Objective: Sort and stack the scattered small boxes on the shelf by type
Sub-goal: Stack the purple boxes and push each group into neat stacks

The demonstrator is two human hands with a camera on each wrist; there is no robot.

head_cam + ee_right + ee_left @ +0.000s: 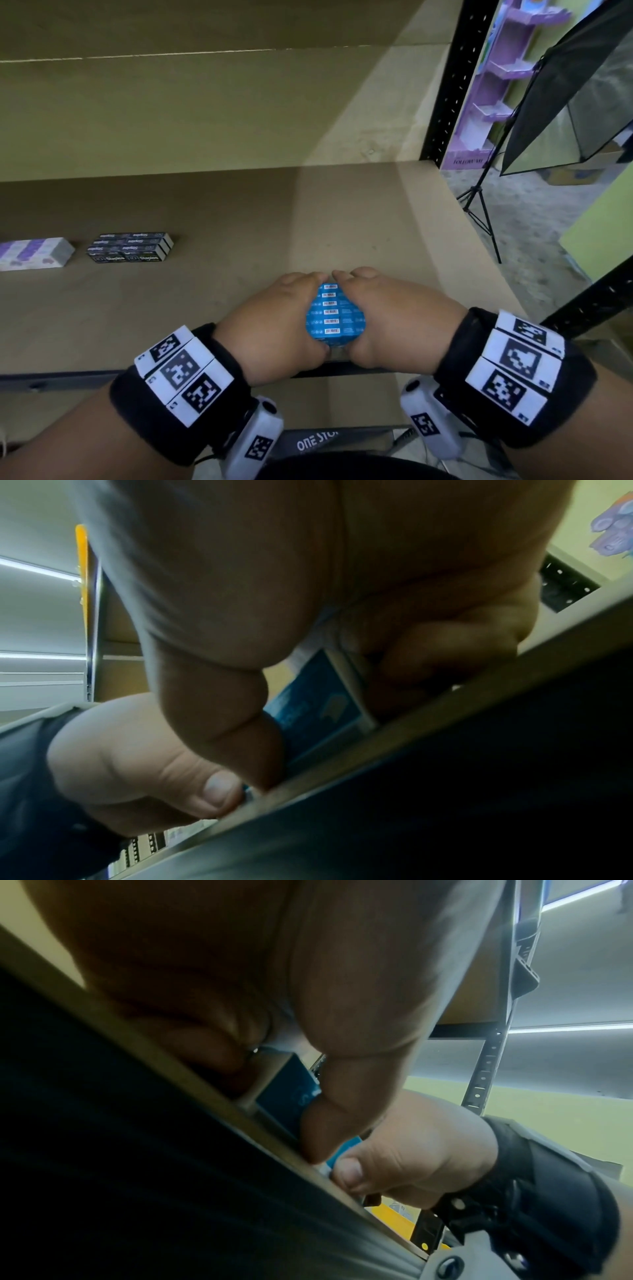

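While both hands clamp it, blue box stack (335, 314) sits at shelf (239, 212) front edge, left hand (274, 325) curled on its left side, right hand (394, 318) on its right; black staples boxes (130, 247) well apart, far left.

Black perforated shelf upright (455, 82) as landmark. Just right of it, on the floor behind, a purple cardboard display stand (493, 85) with tiered trays. Farther right, a black softbox (579, 92) on a black tripod light stand (479, 202), whose legs spread on the grey speckled floor (534, 219). Far right, a green wall panel (603, 222).
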